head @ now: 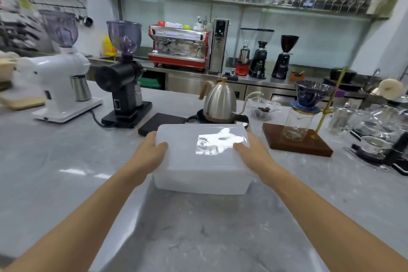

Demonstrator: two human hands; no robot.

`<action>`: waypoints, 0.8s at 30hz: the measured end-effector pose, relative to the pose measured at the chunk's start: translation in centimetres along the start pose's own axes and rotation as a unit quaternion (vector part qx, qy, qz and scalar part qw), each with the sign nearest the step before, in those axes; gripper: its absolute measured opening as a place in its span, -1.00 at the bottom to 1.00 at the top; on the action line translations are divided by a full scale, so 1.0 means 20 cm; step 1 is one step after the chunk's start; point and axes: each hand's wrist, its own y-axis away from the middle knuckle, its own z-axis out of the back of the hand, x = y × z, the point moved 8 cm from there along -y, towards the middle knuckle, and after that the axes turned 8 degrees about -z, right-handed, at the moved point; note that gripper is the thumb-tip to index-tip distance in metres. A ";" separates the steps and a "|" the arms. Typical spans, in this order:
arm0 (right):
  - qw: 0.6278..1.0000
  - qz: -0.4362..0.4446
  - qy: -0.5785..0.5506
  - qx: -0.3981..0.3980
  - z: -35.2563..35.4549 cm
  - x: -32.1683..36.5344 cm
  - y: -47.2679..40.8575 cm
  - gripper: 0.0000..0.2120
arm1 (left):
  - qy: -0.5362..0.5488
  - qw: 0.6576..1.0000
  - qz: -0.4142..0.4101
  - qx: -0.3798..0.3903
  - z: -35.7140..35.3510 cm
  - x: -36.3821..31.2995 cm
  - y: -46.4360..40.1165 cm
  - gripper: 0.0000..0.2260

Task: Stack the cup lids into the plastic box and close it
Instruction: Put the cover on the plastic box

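A translucent white plastic box [199,174] stands on the grey marble counter in front of me, with its lid [187,139] lying flat on top. My left hand [150,152] grips the lid's left edge, thumb on top and fingers curled down the side. At the lid's right edge my right hand [251,152] holds on the same way. The frosted walls hide whatever is inside; no cup lids show.
Behind the box sit a black scale [161,125] and a steel gooseneck kettle [219,102]. A pour-over stand on a wooden base [298,141] is at the right, with glassware beyond. Two grinders, black [123,86] and white [64,81], stand at the left.
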 end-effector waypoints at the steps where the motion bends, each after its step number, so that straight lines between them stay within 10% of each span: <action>1: 1.000 -0.005 0.001 -0.003 0.00 -0.02 -0.01 -0.67 | 0.001 1.000 0.001 0.002 -0.01 0.01 -0.01 -0.71; 24: 0.997 -0.028 -0.078 -0.008 0.07 -0.18 -0.08 -0.64 | -0.050 0.998 -0.011 0.022 -0.09 0.00 -0.04 -0.66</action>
